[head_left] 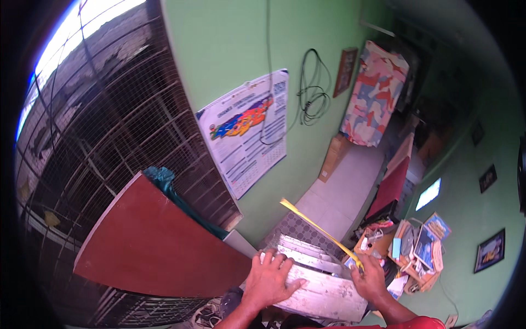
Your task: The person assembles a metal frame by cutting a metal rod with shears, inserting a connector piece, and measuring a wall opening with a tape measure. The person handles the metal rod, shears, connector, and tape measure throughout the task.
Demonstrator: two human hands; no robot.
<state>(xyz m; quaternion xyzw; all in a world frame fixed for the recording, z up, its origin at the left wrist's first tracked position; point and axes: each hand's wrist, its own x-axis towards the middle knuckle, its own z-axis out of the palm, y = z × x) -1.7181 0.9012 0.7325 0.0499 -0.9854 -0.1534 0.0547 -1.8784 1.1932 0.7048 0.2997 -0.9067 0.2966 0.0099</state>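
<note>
Our left hand point(268, 281) lies flat, fingers spread, on the whitish wooden frame point(320, 290). Our right hand point(368, 278) pinches the yellow tape measure point(315, 223), whose blade runs up-left, away from our fingers.

Room of a lived-in home, doubling as a place for rough handiwork: green painted walls point(230, 49) hung with a large printed wall calendar point(246, 129), small framed pictures point(490, 251) and a coiled black cable point(312, 90); pale tiled floor point(342, 192); a doorway covered by a patterned pink-and-blue curtain point(375, 93). A wire-mesh window grille point(98, 126) fills the left side. Also present: a cardboard box point(331, 159) by the wall, a cluttered heap of papers and small goods point(416, 249), a red-brown curved board point(153, 241).
</note>
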